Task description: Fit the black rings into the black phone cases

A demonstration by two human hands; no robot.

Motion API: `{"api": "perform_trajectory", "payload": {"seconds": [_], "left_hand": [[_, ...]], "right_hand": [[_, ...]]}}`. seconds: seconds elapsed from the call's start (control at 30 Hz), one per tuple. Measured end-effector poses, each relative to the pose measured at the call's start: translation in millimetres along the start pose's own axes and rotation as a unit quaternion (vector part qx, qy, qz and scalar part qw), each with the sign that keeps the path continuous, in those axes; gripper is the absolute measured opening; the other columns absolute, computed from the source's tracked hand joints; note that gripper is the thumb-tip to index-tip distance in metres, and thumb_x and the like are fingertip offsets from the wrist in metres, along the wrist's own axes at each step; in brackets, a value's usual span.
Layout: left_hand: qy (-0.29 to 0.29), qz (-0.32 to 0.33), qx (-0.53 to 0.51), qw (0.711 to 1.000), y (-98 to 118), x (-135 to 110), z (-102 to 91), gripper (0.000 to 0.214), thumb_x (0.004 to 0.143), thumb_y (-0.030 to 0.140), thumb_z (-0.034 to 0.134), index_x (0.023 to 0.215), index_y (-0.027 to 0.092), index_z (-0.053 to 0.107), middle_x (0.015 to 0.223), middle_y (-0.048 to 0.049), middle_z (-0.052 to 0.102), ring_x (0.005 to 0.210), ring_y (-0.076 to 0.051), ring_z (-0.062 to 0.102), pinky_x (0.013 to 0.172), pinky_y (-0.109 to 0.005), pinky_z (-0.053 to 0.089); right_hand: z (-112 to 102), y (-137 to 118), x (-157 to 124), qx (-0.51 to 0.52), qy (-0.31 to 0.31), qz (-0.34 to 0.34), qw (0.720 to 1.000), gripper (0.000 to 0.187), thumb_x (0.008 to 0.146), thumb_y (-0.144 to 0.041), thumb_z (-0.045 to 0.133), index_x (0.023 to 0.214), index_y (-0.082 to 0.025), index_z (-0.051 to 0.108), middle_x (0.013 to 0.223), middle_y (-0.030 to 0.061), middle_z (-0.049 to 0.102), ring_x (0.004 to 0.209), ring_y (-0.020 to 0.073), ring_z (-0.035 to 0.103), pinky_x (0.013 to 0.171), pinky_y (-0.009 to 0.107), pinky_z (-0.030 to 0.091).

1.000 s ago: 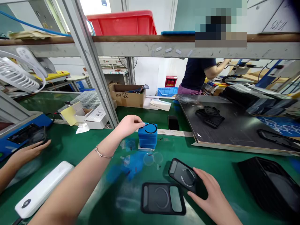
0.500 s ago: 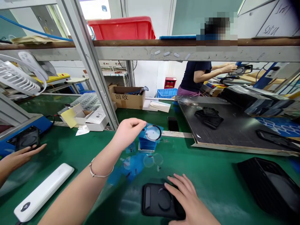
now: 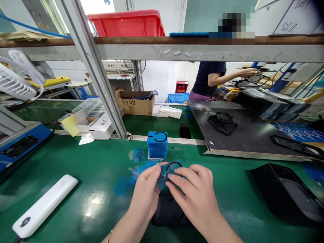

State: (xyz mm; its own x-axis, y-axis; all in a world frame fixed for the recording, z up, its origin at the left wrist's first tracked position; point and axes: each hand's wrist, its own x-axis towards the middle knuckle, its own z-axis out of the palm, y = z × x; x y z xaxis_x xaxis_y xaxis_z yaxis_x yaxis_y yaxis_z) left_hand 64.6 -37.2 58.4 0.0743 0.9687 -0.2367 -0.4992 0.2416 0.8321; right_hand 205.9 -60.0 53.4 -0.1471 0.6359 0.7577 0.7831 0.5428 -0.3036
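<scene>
Both my hands meet over a black phone case (image 3: 167, 212) lying on the green bench. My left hand (image 3: 148, 194) and my right hand (image 3: 194, 195) pinch a blue film sheet with a black ring on it (image 3: 170, 170), held just above the case. The case is mostly hidden under my hands. Right behind them stands a stack of blue ring sheets (image 3: 157, 145) with a black ring on top. Peeled clear and blue film scraps (image 3: 136, 156) lie to the left of the stack.
A white bar-shaped device (image 3: 44, 206) lies at the front left. A blue fixture (image 3: 17, 143) sits at far left, a black tray (image 3: 291, 194) at right. A dark board (image 3: 253, 135) carries more black cases. A cardboard box (image 3: 134, 101) stands behind; another person works at the far bench.
My left hand lifted a ring sheet off the blue stack and brought it down to my right hand over the case. The other person's hand at far left is gone from view.
</scene>
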Motion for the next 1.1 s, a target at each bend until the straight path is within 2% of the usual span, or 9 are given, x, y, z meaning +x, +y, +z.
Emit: {"api": "perform_trajectory", "payload": {"seconds": [0.13,0.2,0.3,0.4,0.57,0.73,0.87,1.1], "left_hand": [[0.022,-0.018,-0.042,0.999,-4.3,-4.8,0.5,0.045,0.056,0.048,0.091,0.087,0.018,0.081,0.101,-0.0119,0.077,0.089,-0.023,0.069,0.073,-0.027,0.054],[0.036,-0.029,-0.047,0.998,-5.8,-6.7,2.2,0.048,0.053,0.05,0.092,0.088,0.018,0.081,0.105,-0.0132,0.076,0.095,-0.027,0.069,0.074,-0.029,0.055],[0.053,-0.014,-0.035,0.998,-7.9,-9.6,3.4,0.052,0.053,0.053,0.091,0.09,0.019,0.081,0.11,-0.0134,0.076,0.109,-0.03,0.066,0.086,-0.032,0.054],[0.06,0.02,0.003,0.998,-11.1,-11.0,0.2,0.052,0.058,0.057,0.087,0.095,0.021,0.081,0.113,-0.0121,0.075,0.115,-0.031,0.064,0.096,-0.035,0.051],[0.04,0.094,0.096,0.99,-17.6,-11.6,-8.0,0.04,0.074,0.054,0.076,0.099,0.023,0.081,0.116,-0.0106,0.074,0.117,-0.031,0.063,0.104,-0.039,0.048],[0.065,0.151,0.149,0.975,-20.5,-15.1,-12.8,0.039,0.08,0.043,0.072,0.116,0.026,0.075,0.119,-0.0069,0.073,0.116,-0.028,0.064,0.098,-0.036,0.052],[0.07,0.164,0.151,0.972,-25.0,-16.0,-20.5,0.038,0.076,0.039,0.074,0.113,0.028,0.076,0.117,-0.007,0.073,0.117,-0.03,0.064,0.094,-0.035,0.055],[0.059,0.172,0.156,0.971,-33.5,-14.8,-30.9,0.032,0.076,0.037,0.073,0.108,0.029,0.077,0.119,-0.0071,0.073,0.117,-0.031,0.063,0.097,-0.038,0.054]], "right_hand": [[-2.6,-3.0,-2.6,0.017,-0.048,-0.032,0.998,0.02,0.091,-0.013,0.063,0.108,-0.025,0.066,0.098,0.0028,0.071,0.092,0.023,0.054,0.081,0.041,0.041],[-2.1,-6.3,-2.4,0.043,-0.053,-0.027,0.997,0.015,0.092,-0.017,0.064,0.106,-0.023,0.065,0.099,0.0043,0.07,0.092,0.0225,0.056,0.081,0.04,0.043],[1.7,-9.7,-1.6,0.06,-0.031,-0.006,0.998,0.01,0.092,-0.028,0.067,0.1,-0.022,0.065,0.098,0.0059,0.07,0.091,0.0231,0.06,0.079,0.041,0.046],[5.3,-9.4,-1.0,0.091,-0.015,0.011,0.996,0.01,0.092,-0.032,0.068,0.097,-0.023,0.067,0.098,0.0059,0.07,0.093,0.0234,0.062,0.08,0.041,0.049],[3.8,-8.5,0.6,0.18,-0.028,0.071,0.981,0.005,0.089,-0.031,0.07,0.09,-0.026,0.069,0.095,0.0038,0.071,0.092,0.0219,0.065,0.081,0.039,0.054],[1.2,-9.2,1.7,0.275,-0.041,0.114,0.954,0.006,0.087,-0.028,0.073,0.093,-0.026,0.072,0.094,0.0038,0.075,0.092,0.0218,0.067,0.082,0.038,0.057],[2.2,-6.4,0.6,0.359,-0.021,0.124,0.925,0.007,0.086,-0.029,0.074,0.093,-0.028,0.076,0.091,0.004,0.077,0.089,0.0216,0.07,0.079,0.038,0.059],[0.7,-6.4,1.3,0.351,-0.023,0.118,0.929,0.007,0.089,-0.026,0.071,0.089,-0.028,0.077,0.09,0.0042,0.076,0.087,0.0212,0.07,0.077,0.038,0.059]]}}
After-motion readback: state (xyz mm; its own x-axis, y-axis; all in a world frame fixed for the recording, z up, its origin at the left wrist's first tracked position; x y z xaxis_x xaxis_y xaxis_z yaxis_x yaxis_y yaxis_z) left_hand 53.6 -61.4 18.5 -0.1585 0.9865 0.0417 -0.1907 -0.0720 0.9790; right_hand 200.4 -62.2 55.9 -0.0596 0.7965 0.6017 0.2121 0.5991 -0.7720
